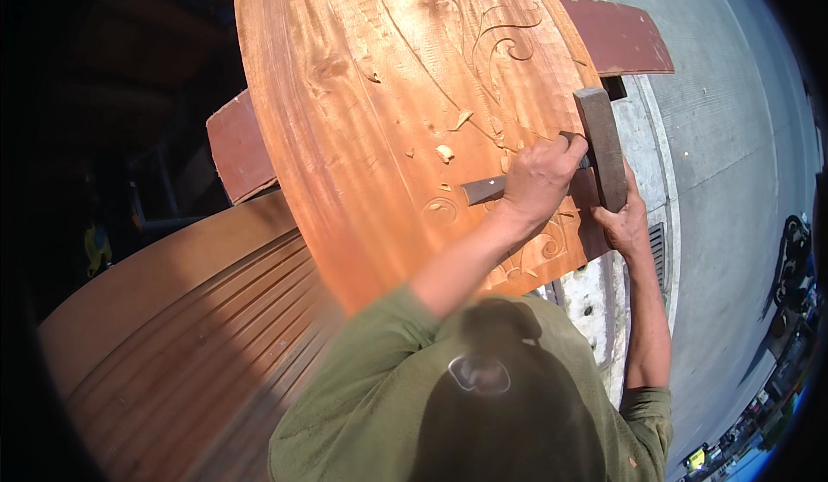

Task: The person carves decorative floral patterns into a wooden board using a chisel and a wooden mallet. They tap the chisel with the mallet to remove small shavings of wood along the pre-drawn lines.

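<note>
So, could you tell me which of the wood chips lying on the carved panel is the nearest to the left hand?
The pale chip just left of the left hand and above the chisel; the slimmer chip lies higher up the panel.

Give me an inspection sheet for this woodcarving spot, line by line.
Surface: large reddish wood panel with carved floral scrolls, resting on red-brown boards.
Job's things: chisel lying across the panel; wooden mallet block upright beside it.
Clutter: pale wood chips scattered on the panel.
Hands: left hand gripping the chisel; right hand on the mallet.
Cables: nothing seen.
Surroundings: grooved wooden panel at lower left; concrete pavement at right.
</note>
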Available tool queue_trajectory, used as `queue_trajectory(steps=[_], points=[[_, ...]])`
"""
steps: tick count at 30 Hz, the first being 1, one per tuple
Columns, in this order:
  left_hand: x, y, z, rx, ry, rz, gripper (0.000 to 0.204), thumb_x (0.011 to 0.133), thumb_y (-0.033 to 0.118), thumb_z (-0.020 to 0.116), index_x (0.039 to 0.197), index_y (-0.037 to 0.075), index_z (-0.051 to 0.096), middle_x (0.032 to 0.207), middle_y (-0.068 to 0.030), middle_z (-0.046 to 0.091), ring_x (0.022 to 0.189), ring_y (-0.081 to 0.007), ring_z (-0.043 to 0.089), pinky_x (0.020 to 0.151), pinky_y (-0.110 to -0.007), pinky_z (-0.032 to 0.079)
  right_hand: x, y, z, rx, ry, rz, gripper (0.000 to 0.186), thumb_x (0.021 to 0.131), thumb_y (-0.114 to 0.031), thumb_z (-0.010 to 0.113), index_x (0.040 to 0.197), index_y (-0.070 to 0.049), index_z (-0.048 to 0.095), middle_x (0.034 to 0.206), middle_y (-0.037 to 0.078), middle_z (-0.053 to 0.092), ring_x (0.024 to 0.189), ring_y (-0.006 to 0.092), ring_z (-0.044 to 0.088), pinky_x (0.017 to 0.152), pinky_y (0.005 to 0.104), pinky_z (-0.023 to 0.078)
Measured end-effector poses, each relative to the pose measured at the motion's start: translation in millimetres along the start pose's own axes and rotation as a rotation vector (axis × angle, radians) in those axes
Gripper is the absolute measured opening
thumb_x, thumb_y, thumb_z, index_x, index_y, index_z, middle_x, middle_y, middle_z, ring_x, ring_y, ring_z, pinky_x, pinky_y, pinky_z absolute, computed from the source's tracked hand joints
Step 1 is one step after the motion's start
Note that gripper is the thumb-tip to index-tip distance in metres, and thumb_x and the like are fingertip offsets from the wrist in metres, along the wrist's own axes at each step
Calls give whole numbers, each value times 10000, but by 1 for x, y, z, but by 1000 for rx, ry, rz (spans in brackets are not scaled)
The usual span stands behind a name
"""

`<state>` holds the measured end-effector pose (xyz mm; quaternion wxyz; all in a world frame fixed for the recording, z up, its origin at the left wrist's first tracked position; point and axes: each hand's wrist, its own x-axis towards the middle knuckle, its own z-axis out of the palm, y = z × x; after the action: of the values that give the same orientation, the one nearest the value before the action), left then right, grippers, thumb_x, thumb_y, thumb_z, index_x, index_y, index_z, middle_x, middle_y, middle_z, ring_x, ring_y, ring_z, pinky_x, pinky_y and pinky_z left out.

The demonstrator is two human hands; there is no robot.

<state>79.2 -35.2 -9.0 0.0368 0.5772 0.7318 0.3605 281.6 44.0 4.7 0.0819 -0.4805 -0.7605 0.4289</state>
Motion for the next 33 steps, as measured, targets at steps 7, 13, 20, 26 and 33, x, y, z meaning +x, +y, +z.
queue_trajectory(steps=[7,13,20,26,33], points=[[-2,-3,0,-7,-2,3,246,850,71,678,1089,108,631,794,-64,606,718,-265,679,610,-396,567,21,-7,-14,661,480,217,604,842,-64,761,1389,-58,503,1041,73,660,807,170,673,781,332,580],[0,3,-18,-34,51,36,230,839,91,701,1060,103,634,775,-54,586,697,-244,661,587,-385,538,-10,-17,20,537,189,152,622,842,-59,759,1414,-45,515,1081,58,692,884,148,678,806,304,566],[-42,83,-36,-173,77,385,151,875,142,691,1013,118,635,717,-10,527,636,-155,615,516,-292,433,-51,8,-20,595,440,243,535,883,-66,760,1343,-53,486,972,74,663,741,168,672,679,334,567],[-44,61,-12,-195,-87,248,159,836,103,703,969,112,616,720,-28,533,642,-201,651,520,-359,484,-107,30,-47,575,531,200,551,876,-81,816,1343,-50,526,1011,76,666,775,161,677,732,323,591],[-43,49,-10,-237,-83,210,286,763,56,725,1018,130,620,763,-60,564,670,-266,668,538,-405,516,-118,24,-145,756,910,-138,500,930,47,727,1380,-26,522,1074,153,701,903,248,728,889,432,606]])
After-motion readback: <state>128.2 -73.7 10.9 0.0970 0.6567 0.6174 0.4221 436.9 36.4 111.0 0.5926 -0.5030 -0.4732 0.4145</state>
